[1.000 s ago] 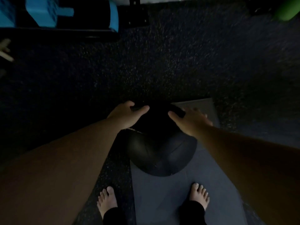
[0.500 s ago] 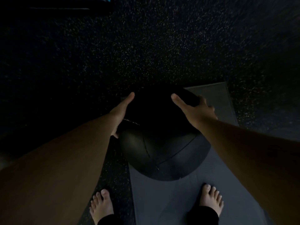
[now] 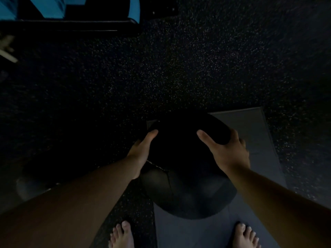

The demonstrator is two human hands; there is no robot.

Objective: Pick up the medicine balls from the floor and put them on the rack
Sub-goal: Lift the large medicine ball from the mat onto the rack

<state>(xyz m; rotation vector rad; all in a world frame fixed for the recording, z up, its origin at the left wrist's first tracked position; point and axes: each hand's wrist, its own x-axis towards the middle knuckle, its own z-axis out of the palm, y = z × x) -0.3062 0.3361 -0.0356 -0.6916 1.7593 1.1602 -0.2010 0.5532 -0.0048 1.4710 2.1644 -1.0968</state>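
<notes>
Dark speckled rubber floor (image 3: 179,68) filled most of the view, with a grey mat (image 3: 250,133) laid at lower right. On the mat's near-left part sat a large black medicine ball (image 3: 186,190), overlapping its left edge. Both hands grasped it: the left hand (image 3: 141,153) pressed flat against its left side, the right hand (image 3: 227,154) spread over its upper right. Bare feet (image 3: 121,235) stood below, one on the floor, the other on the mat. Blue-and-black equipment (image 3: 71,15) lay at top left.

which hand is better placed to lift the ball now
Neither alone: left hand and right hand press opposite sides of the medicine ball; the right likely grips slightly better, its fingers wrapping farther round.
</notes>
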